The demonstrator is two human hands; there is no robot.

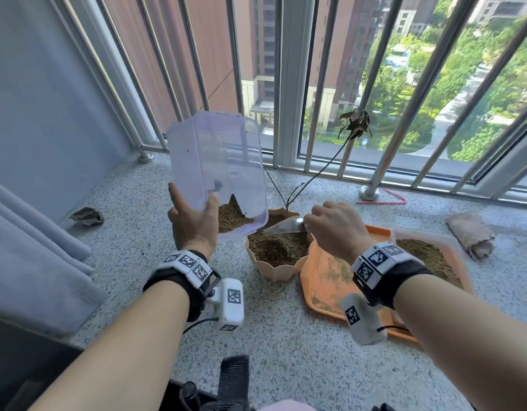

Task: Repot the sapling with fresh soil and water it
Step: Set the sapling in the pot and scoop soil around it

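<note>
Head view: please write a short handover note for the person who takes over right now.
Left hand: grips the clear plastic box, tilted over the pot; a little soil sits in its low corner.
Right hand: holds a clear scoop over the pot.
Sapling: stands in the pot, leaning right, leaves withered.
Orange tray lies right of the pot; a second tray beyond holds more soil.
Done: pot mostly filled with soil.
Left: empty the box, level the soil, water. No watering vessel is in view.
</note>
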